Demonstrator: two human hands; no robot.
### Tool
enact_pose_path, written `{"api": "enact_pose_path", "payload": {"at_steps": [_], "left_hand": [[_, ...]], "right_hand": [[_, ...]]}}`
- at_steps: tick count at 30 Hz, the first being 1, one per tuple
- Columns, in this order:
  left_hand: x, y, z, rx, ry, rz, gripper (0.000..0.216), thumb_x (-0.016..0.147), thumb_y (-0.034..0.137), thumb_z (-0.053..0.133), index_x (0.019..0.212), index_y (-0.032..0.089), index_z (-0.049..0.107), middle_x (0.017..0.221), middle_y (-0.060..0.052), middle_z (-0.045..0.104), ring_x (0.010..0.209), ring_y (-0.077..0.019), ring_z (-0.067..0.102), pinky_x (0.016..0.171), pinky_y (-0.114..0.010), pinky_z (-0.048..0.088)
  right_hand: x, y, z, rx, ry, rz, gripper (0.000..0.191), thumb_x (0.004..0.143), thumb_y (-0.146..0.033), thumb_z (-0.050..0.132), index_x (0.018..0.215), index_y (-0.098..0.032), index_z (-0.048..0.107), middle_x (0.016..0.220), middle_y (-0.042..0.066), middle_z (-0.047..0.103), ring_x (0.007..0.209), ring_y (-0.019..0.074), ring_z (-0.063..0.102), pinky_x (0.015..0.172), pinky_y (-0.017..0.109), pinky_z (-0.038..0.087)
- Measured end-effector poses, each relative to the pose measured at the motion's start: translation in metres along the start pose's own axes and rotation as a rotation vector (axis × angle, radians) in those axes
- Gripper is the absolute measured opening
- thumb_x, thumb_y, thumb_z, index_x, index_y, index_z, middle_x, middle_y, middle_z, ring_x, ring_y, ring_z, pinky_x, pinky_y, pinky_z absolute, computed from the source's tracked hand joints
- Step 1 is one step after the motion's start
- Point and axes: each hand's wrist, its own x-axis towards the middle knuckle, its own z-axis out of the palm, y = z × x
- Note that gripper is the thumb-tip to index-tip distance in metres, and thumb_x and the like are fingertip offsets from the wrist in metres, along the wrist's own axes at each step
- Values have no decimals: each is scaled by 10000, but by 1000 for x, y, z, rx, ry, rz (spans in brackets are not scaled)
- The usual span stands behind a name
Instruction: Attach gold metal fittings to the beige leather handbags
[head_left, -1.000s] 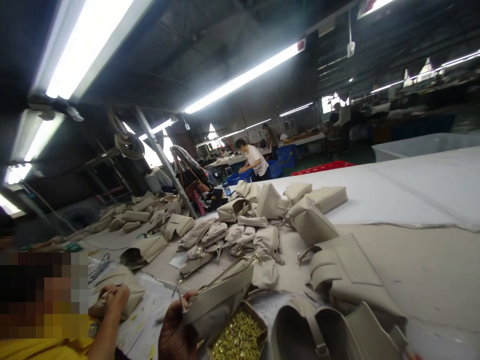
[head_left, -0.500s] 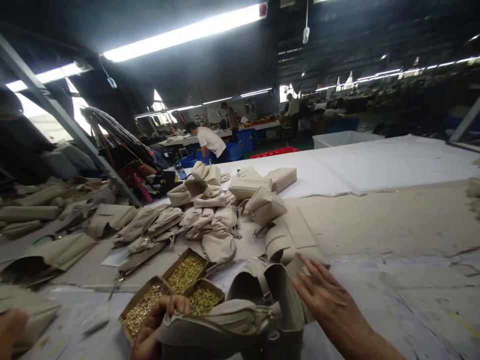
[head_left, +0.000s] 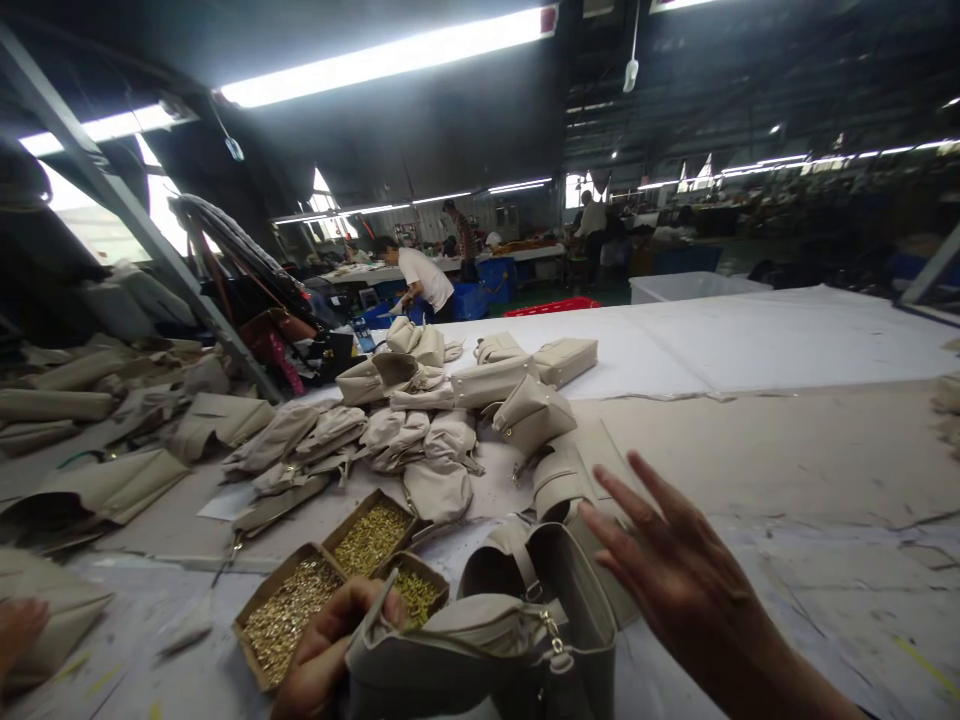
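Note:
My left hand (head_left: 324, 648) grips the top edge of a beige leather bag (head_left: 480, 655) with a gold zipper pull, held low at the frame's bottom centre. My right hand (head_left: 675, 565) hovers open with fingers spread just right of the bag, above another open beige bag (head_left: 547, 575) standing on the table. Just left of the held bag sit three small cardboard boxes of gold metal hardware (head_left: 341, 580).
A heap of beige bags and bag parts (head_left: 450, 410) covers the table's middle and left. White sheeting (head_left: 750, 340) lies on the far right. Another person's hand (head_left: 19, 625) shows at the lower left edge. Workers stand at distant tables (head_left: 424, 280).
The view swung right and down from the neighbouring worker to the hardware boxes. My right hand came into view and lifted slightly with fingers spread. My left hand keeps hold of the bag.

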Motion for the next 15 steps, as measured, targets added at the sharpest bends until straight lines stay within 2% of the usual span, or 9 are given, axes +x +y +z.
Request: {"api": "enact_pose_path", "payload": {"at_steps": [2, 4, 5, 8, 10, 12, 15], "left_hand": [[3, -1, 2, 5, -25, -7, 272, 633, 332, 883, 676, 164, 674, 704, -35, 637, 640, -154, 546, 575, -216, 455], [6, -1, 4, 24, -32, -1, 263, 658, 342, 863, 696, 161, 676, 720, -35, 639, 642, -143, 534, 577, -206, 442], [7, 0, 4, 37, -34, 3, 255, 670, 341, 852, 707, 160, 677, 731, -33, 642, 640, -136, 526, 577, -202, 434], [11, 0, -1, 94, -52, 13, 226, 707, 339, 822, 735, 163, 683, 754, -34, 653, 639, -133, 521, 587, -208, 428], [14, 0, -7, 137, -64, 37, 182, 723, 321, 787, 756, 164, 702, 772, -44, 664, 667, -152, 547, 608, -225, 442], [16, 1, -13, 182, -69, 92, 137, 691, 282, 761, 745, 161, 729, 802, -64, 687, 743, -195, 596, 657, -249, 477], [20, 2, -20, 233, -47, 185, 120, 649, 261, 734, 712, 162, 761, 926, -106, 727, 955, -288, 641, 800, -312, 536]], "right_hand": [[5, -14, 4, 134, -40, -120, 377, 996, -80, 532, 1313, -221, 680, 1418, 82, 679, 1372, 240, 582, 1118, 357, 521], [8, -23, 27, 223, -166, -161, 322, 999, -89, 543, 1244, -224, 703, 1243, 54, 765, 1131, 171, 711, 980, 258, 577], [9, -25, 43, 226, -259, -139, 302, 994, -106, 574, 1238, -231, 701, 1237, 55, 766, 1101, 178, 718, 954, 264, 585], [13, -25, 97, 155, -487, -164, 476, 973, -143, 633, 1423, -293, 589, 1476, 114, 631, 1317, 305, 612, 1063, 451, 534], [15, -26, 124, 161, -578, -230, 532, 983, -151, 622, 1472, -339, 532, 1545, 114, 563, 1351, 324, 581, 1076, 495, 505], [17, -32, 141, 182, -618, -266, 500, 990, -152, 609, 1450, -332, 535, 1437, 115, 643, 1215, 294, 662, 985, 446, 539], [19, -42, 148, 192, -640, -247, 380, 985, -142, 587, 1344, -265, 592, 1111, 109, 745, 922, 260, 717, 767, 368, 541]]}}
